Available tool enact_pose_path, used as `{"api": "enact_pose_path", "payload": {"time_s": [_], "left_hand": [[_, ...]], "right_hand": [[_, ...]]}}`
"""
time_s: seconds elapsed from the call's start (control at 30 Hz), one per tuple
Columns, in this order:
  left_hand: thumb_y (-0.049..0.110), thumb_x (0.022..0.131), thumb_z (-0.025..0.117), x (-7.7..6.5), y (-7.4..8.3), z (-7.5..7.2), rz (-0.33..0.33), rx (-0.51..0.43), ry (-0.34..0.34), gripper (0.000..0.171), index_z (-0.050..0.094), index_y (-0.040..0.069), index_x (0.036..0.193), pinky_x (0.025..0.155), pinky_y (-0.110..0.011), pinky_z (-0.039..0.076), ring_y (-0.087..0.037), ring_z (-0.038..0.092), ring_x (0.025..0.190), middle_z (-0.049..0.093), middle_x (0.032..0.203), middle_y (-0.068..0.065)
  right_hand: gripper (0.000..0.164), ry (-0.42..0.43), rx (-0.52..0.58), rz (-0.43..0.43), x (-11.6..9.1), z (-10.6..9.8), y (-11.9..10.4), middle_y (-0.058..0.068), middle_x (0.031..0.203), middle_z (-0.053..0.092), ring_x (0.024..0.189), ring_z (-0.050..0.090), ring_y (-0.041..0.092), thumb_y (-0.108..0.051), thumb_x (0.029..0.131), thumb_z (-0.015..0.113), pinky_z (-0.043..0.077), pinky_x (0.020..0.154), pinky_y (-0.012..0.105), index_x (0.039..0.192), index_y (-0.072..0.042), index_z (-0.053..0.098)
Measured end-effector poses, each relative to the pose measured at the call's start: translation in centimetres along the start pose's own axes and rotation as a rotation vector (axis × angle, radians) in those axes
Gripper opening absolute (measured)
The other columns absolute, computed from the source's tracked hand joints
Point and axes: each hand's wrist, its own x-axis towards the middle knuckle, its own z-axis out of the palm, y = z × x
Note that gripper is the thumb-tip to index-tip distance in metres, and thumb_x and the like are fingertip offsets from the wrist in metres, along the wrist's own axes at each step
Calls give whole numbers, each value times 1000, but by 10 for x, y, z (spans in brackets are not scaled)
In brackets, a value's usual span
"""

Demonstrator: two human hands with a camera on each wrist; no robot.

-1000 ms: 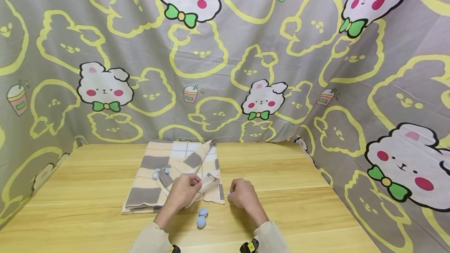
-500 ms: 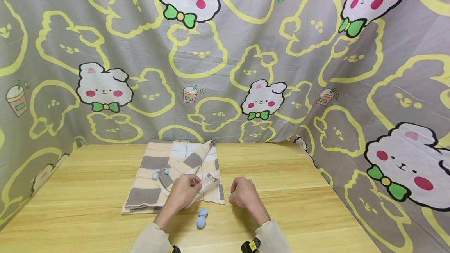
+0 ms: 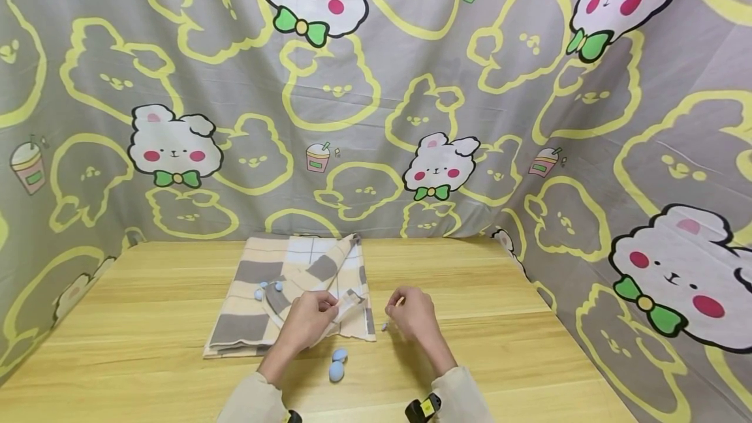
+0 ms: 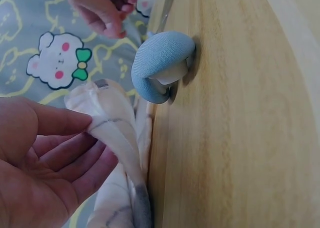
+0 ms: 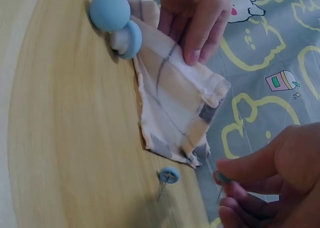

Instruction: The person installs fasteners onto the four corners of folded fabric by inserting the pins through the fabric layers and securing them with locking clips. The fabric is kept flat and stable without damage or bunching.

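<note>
My left hand [image 3: 308,318] pinches a raised corner of the beige, grey and white checked cloth [image 3: 241,328] between thumb and fingers. To the right of the cloth, my right hand [image 5: 275,180] holds a small blue-headed pin [image 5: 223,178] at its fingertips, the thin needle pointing down. A second blue-headed pin [image 5: 170,175] lies on the table just below that hand, its needle showing. In front of the cloth, between the forearms, are two rounded blue caps, the nearer cap [image 3: 336,371] and the farther cap [image 3: 340,355], with white showing under one.
Several blue pieces [image 3: 260,292] lie on the left part of the cloth. The folded cloth covers the left middle of the wooden table [image 3: 482,344]. A grey patterned curtain [image 3: 352,103] hangs behind the table and along its sides.
My right hand has risen and shifted slightly right, uncovering the blue-headed pin on the table. My left hand keeps its grip on the cloth corner in the same place.
</note>
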Motion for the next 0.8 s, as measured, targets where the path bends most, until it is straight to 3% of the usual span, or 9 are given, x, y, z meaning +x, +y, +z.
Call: {"api": "enact_pose_path", "payload": {"time_s": [0.27,0.6,0.8], "left_hand": [[7,91,70,0,1,0,13,-9,-7,7,76,5,94,72,-39,57,-21,71,79,77,85,-7],[9,93,70,0,-1,0,15,-30,2,7,76,7,89,65,-32,53,-11,64,70,74,78,-1],[10,93,70,1,-1,1,10,-44,21,9,75,9,85,65,-30,51,-9,63,68,73,75,1]], "right_hand": [[6,-30,131,2,-1,11,-2,0,62,58,51,48,11,-8,90,69,39,48,27,85,-7,66],[6,-64,158,-26,-2,21,-6,-7,52,44,44,39,7,-8,91,62,32,44,24,86,-9,65],[4,-70,190,-39,-3,21,-11,-7,52,40,44,37,7,-6,91,61,31,44,23,95,-6,62]]}}
